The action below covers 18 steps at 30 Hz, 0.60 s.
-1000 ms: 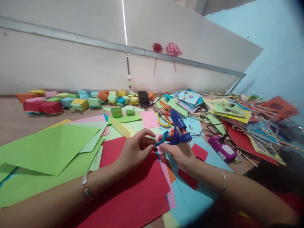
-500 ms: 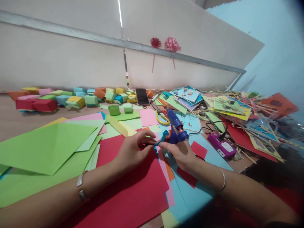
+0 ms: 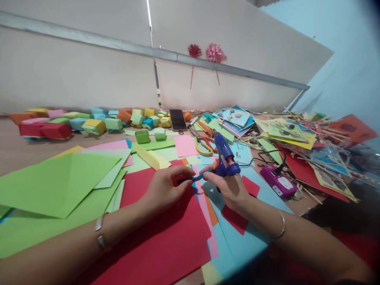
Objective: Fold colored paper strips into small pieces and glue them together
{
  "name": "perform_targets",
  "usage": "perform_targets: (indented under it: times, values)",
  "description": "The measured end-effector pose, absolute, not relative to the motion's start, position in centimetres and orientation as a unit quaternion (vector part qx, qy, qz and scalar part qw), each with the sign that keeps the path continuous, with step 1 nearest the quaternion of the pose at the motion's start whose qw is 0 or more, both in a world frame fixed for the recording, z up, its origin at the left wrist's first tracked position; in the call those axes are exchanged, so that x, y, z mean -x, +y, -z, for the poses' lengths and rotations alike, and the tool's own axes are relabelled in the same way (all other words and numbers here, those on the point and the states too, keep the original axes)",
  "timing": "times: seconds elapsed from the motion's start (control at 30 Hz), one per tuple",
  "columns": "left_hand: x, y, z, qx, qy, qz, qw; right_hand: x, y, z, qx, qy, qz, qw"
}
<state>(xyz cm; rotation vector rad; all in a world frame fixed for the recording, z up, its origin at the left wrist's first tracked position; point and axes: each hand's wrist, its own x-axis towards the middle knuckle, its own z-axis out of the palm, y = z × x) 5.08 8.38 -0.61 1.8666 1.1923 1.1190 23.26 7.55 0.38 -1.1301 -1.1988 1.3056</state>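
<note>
My left hand [image 3: 166, 188] and my right hand [image 3: 230, 188] meet over a spread of coloured paper, each pinching one end of a small blue paper strip [image 3: 198, 178] stretched between them. The fingers of both hands are closed on it. Just behind my right hand a blue glue gun [image 3: 225, 156] stands with its nozzle pointing away, its black cord running right. A large red sheet [image 3: 166, 237] lies under my left wrist, a light blue sheet [image 3: 237, 245] under my right forearm.
Green sheets [image 3: 59, 182] lie at the left. Folded paper boxes [image 3: 89, 122] line the wall, with a phone [image 3: 178, 119] among them. Scissors [image 3: 203, 145] lie behind the glue gun, a purple device [image 3: 279, 183] and piles of cards and sticks [image 3: 291, 134] to the right.
The blue strip has been drawn out straighter between my hands, which have moved slightly apart. The view has shifted a little.
</note>
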Motion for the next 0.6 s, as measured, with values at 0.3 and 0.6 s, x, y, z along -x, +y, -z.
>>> perform_targets:
  times: [0.3,0.6]
  values:
    - [-4.8,8.6,0.5,-0.757,0.409,-0.412,0.300,-23.0,7.4,-0.1,0.457,-0.493,-0.556,0.489]
    - [-4.7,8.4,0.6,-0.781,0.426,-0.394,0.232,-23.3,7.2,-1.2,0.457,-0.482,-0.566,0.488]
